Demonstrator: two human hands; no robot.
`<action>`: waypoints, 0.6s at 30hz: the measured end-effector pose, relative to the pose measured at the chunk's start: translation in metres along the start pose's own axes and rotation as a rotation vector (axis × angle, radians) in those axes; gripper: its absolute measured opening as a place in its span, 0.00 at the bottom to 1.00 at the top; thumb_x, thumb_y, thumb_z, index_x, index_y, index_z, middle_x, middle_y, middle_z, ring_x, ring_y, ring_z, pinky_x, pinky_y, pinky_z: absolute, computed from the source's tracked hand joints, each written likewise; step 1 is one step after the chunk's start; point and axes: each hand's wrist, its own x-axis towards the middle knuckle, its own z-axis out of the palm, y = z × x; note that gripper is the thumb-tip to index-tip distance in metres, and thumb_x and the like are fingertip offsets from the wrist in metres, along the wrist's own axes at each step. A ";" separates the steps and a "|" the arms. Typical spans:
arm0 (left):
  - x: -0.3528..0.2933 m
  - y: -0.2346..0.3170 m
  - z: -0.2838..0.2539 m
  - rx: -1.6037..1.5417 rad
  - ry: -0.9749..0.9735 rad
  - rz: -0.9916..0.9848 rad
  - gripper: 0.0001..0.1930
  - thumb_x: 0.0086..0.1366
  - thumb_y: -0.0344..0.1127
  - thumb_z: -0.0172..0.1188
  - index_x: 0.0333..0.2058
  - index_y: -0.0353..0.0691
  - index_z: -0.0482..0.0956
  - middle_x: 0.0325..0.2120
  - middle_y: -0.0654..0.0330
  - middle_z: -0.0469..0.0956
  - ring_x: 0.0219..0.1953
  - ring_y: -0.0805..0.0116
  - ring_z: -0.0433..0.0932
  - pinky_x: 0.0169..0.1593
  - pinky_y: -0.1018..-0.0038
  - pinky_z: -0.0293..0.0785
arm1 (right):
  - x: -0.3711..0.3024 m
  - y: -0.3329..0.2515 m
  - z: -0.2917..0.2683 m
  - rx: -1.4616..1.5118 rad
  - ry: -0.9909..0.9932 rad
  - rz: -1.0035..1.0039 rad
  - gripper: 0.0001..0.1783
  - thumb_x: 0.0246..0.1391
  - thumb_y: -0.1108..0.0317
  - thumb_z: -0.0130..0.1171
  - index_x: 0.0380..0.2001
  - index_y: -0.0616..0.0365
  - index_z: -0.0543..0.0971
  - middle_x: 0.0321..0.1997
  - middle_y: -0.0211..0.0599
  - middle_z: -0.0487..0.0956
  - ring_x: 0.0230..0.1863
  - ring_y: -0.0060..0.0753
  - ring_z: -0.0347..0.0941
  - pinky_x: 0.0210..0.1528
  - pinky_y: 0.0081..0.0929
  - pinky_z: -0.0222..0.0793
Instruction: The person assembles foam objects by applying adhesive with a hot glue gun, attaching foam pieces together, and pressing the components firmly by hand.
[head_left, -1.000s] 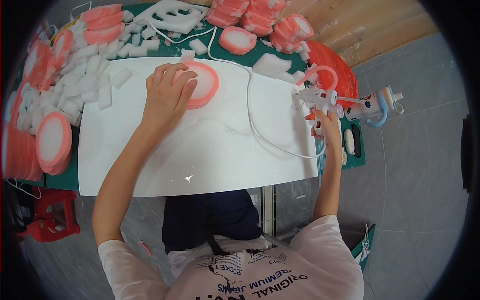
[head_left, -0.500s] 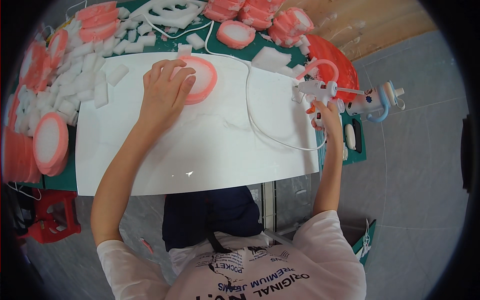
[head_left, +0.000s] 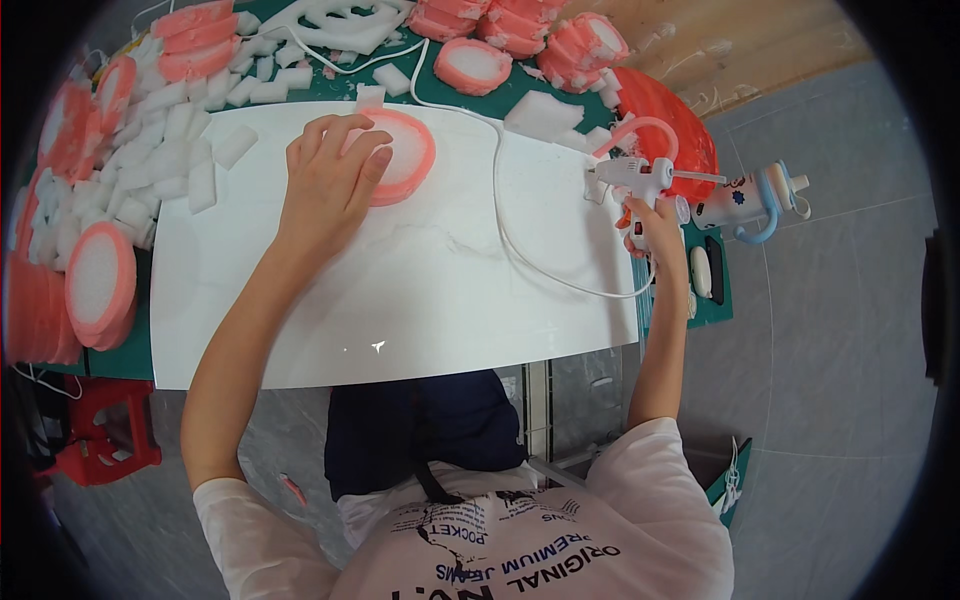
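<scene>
Under my left hand [head_left: 333,178] lies a pink-rimmed oval foam piece [head_left: 410,152] with a white face, flat on the white board [head_left: 430,300]. My bent fingers and thumb grip its left part, which they hide. A small white foam block [head_left: 370,97] sits against its far rim. On the right, my right hand [head_left: 655,228] is closed round the handle of a white glue gun [head_left: 632,174] with an orange trigger. The gun's nozzle points left, and a clear glue stick [head_left: 700,176] sticks out of its back. Its tip is above a small white stand.
White foam blocks [head_left: 150,150] heap at the left, beside more pink-rimmed ovals [head_left: 100,285]. Further pink pieces [head_left: 472,66] stand at the back. The gun's white cord [head_left: 505,240] loops across the board. A bottle [head_left: 730,205] and a red bag [head_left: 690,130] are at the right.
Hardly anything differs. The glue gun and my right hand have shifted very slightly upward in the picture; my left hand stays on the oval foam piece.
</scene>
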 end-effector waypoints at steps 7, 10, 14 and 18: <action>0.001 0.001 0.000 -0.011 -0.001 -0.003 0.11 0.62 0.40 0.42 0.36 0.44 0.72 0.42 0.61 0.66 0.49 0.62 0.59 0.51 0.65 0.50 | -0.002 0.000 0.000 -0.013 -0.016 -0.004 0.13 0.47 0.62 0.49 0.30 0.62 0.68 0.17 0.35 0.69 0.07 0.21 0.61 0.06 0.17 0.48; 0.000 0.001 0.000 -0.003 -0.001 -0.004 0.11 0.62 0.40 0.43 0.35 0.44 0.72 0.42 0.61 0.66 0.49 0.62 0.59 0.51 0.65 0.50 | -0.003 -0.002 -0.002 -0.039 -0.033 -0.002 0.13 0.47 0.62 0.49 0.31 0.62 0.69 0.18 0.35 0.70 0.07 0.21 0.61 0.06 0.17 0.48; 0.000 0.000 -0.001 -0.008 0.005 0.001 0.10 0.62 0.40 0.43 0.35 0.44 0.72 0.42 0.61 0.66 0.49 0.62 0.59 0.50 0.65 0.50 | -0.010 -0.001 -0.003 0.004 -0.054 -0.056 0.13 0.46 0.63 0.49 0.32 0.63 0.69 0.20 0.35 0.71 0.08 0.22 0.62 0.05 0.16 0.48; 0.001 0.001 -0.001 -0.011 0.011 0.002 0.10 0.62 0.39 0.43 0.36 0.44 0.72 0.42 0.61 0.66 0.48 0.62 0.59 0.50 0.66 0.50 | -0.016 0.004 -0.001 0.057 0.005 -0.044 0.14 0.46 0.64 0.50 0.32 0.64 0.69 0.22 0.36 0.73 0.08 0.22 0.63 0.05 0.17 0.47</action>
